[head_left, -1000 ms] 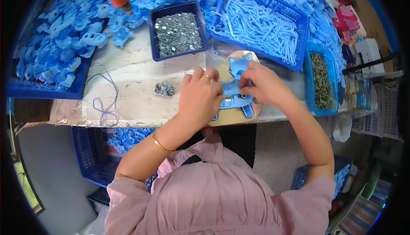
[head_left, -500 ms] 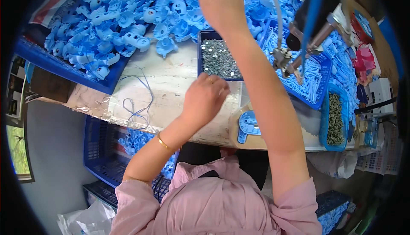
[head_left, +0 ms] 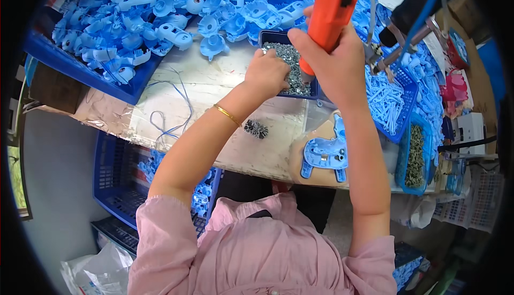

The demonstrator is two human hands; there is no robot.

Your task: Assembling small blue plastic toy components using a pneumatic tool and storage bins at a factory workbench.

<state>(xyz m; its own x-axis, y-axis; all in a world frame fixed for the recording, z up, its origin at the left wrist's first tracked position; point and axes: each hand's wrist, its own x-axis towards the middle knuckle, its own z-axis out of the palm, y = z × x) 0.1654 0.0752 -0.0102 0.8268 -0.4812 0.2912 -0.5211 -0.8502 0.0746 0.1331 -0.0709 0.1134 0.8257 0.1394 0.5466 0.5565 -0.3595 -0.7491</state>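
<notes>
Holding the left hand over the front-left part of the dark blue fastener bin, fingers bent downward; being unable to tell of any piece pinched between them. Gripping the orange power screwdriver in the right hand, fingers wrapped round its body, tip pointing down over the bin's right side.

Possibly risking scratched left fingers, from crowding them near that tip; perhaps risking spilled fasteners, from bumping the bin's rim; maybe risking a nudged half-shell, from holding the right forearm low above it.

Counting, left to right: one large blue tray, well left of the bin; one thin cord, left-front of it; one clump of small metal pieces, in front; one screwdriver; one blue animal-shaped half-shell, front-right on one tan board, partly hidden by the forearm; one basket of pale blue rods, right of it; one light-blue tub, farther right. Leaving loose parts uncounted, too many to separate.
</notes>
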